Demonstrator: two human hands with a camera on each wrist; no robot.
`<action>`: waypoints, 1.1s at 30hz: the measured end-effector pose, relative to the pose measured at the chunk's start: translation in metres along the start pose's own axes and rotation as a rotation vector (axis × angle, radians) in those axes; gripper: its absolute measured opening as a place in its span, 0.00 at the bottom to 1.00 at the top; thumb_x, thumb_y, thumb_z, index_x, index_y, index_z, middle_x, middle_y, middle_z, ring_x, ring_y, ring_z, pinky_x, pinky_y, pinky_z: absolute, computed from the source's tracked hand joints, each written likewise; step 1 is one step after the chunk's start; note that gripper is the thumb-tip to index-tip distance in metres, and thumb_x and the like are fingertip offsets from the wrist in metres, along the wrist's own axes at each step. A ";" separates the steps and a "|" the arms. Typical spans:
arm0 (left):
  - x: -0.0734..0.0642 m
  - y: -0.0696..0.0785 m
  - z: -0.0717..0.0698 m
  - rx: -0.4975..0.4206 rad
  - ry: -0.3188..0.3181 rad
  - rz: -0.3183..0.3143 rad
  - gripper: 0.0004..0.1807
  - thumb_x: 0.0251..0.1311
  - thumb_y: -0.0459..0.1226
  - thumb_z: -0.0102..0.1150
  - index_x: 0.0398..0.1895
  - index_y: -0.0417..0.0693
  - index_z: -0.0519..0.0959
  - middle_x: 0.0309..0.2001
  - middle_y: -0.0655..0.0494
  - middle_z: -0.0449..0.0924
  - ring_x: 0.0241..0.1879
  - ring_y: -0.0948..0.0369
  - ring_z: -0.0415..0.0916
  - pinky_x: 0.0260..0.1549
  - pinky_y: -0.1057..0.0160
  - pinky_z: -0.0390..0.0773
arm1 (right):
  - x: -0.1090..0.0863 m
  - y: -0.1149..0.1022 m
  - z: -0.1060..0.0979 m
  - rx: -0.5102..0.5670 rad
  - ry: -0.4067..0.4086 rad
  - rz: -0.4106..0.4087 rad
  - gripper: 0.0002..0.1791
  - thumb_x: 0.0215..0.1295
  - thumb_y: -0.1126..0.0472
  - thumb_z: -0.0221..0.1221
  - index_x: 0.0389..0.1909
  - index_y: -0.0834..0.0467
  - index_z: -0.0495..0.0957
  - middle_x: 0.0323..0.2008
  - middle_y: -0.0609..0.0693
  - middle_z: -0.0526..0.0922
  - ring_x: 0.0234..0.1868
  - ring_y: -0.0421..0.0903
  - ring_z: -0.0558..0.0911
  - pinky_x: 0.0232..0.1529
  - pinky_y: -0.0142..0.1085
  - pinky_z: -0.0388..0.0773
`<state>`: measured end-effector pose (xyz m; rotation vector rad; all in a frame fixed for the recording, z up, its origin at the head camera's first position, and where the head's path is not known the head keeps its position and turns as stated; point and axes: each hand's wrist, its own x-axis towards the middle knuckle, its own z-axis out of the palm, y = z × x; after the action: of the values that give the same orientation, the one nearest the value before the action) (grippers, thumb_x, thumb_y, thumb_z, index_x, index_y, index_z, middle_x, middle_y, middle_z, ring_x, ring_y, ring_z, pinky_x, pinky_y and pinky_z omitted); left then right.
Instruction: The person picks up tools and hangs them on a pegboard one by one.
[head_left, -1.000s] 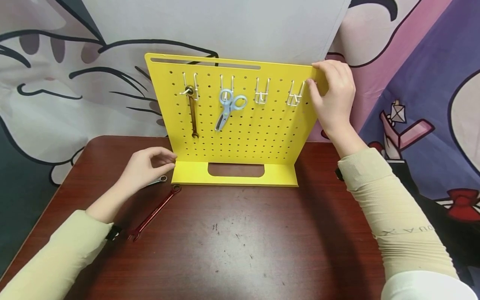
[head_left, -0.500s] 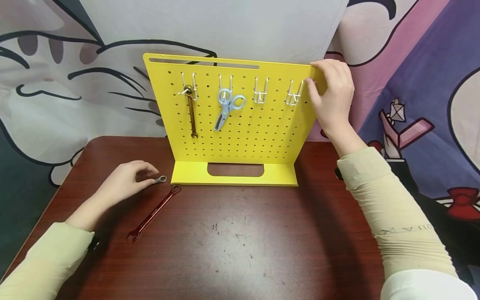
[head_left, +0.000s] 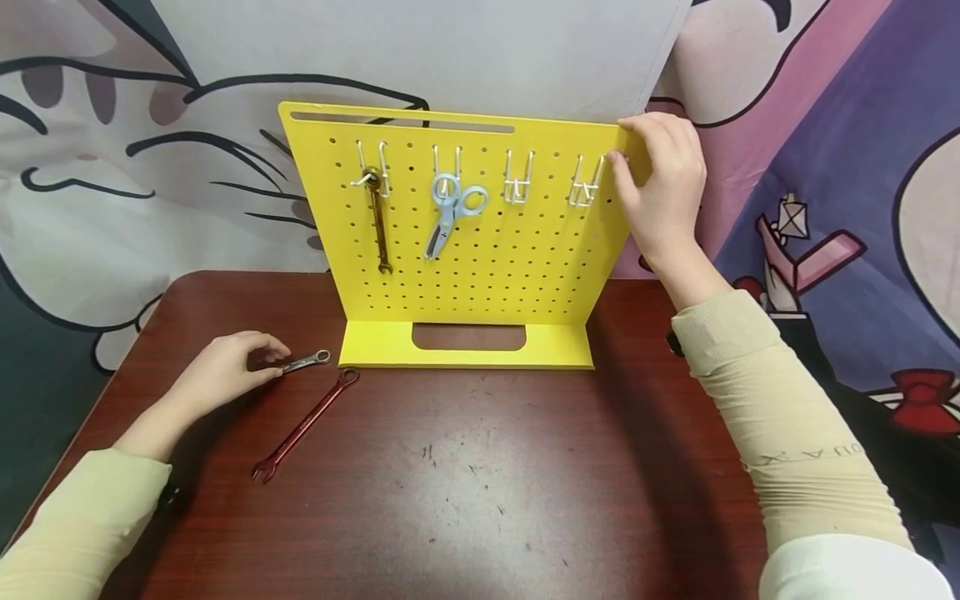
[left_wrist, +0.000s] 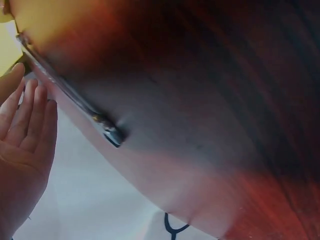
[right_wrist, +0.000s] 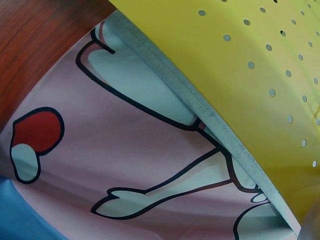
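My left hand (head_left: 225, 375) is at a silver combination wrench (head_left: 303, 363) lying on the table, with the thumb and fingertips at its near part. In the left wrist view the wrench (left_wrist: 65, 87) lies beside extended fingers (left_wrist: 31, 112), which are not wrapped around it. A red combination wrench (head_left: 303, 427) lies closer to me. My right hand (head_left: 666, 187) grips the upper right edge of a yellow pegboard (head_left: 480, 267), thumb on its front face. From the board's hooks hang a dark bronze-toned wrench (head_left: 378, 225) and light blue scissors (head_left: 446, 212).
Two white wire hooks (head_left: 517, 187) on the board's right half carry nothing. The board stands on a yellow base (head_left: 562, 346) at the back of a dark brown table (head_left: 480, 483). Behind it hangs a cartoon-printed cloth (head_left: 217, 192).
My left hand has drawn back left from beside the board's base, along the silver wrench, exposing more of it. My right hand keeps its grip on the board's edge.
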<state>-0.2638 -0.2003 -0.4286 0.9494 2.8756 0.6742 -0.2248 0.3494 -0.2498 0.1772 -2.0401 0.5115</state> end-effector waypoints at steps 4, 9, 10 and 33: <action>0.000 -0.005 0.001 -0.007 -0.016 0.000 0.13 0.54 0.28 0.78 0.43 0.42 0.88 0.38 0.51 0.89 0.39 0.53 0.84 0.42 0.52 0.82 | 0.001 -0.001 0.001 0.003 0.002 -0.001 0.16 0.72 0.62 0.65 0.56 0.65 0.85 0.55 0.63 0.86 0.60 0.60 0.80 0.70 0.45 0.72; -0.001 -0.010 0.003 -0.020 -0.024 -0.009 0.13 0.53 0.27 0.78 0.42 0.41 0.88 0.37 0.52 0.88 0.38 0.55 0.83 0.39 0.59 0.81 | 0.002 -0.001 0.002 0.003 0.001 0.001 0.16 0.72 0.62 0.65 0.56 0.65 0.85 0.55 0.63 0.86 0.60 0.60 0.80 0.70 0.44 0.72; -0.002 -0.011 0.003 -0.020 -0.021 -0.010 0.13 0.52 0.27 0.78 0.42 0.41 0.88 0.37 0.52 0.88 0.38 0.55 0.82 0.38 0.60 0.80 | 0.003 -0.001 0.002 0.003 0.000 0.002 0.16 0.72 0.62 0.65 0.56 0.65 0.85 0.55 0.63 0.86 0.61 0.60 0.80 0.70 0.44 0.71; 0.000 -0.021 0.008 -0.095 -0.056 -0.055 0.07 0.56 0.28 0.76 0.37 0.39 0.89 0.30 0.58 0.86 0.30 0.75 0.73 0.31 0.70 0.76 | 0.000 0.000 0.000 -0.001 -0.003 0.008 0.16 0.72 0.62 0.64 0.56 0.65 0.85 0.55 0.63 0.86 0.60 0.60 0.79 0.70 0.44 0.72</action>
<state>-0.2744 -0.2118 -0.4442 0.8604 2.7822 0.7594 -0.2248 0.3491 -0.2496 0.1696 -2.0445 0.5153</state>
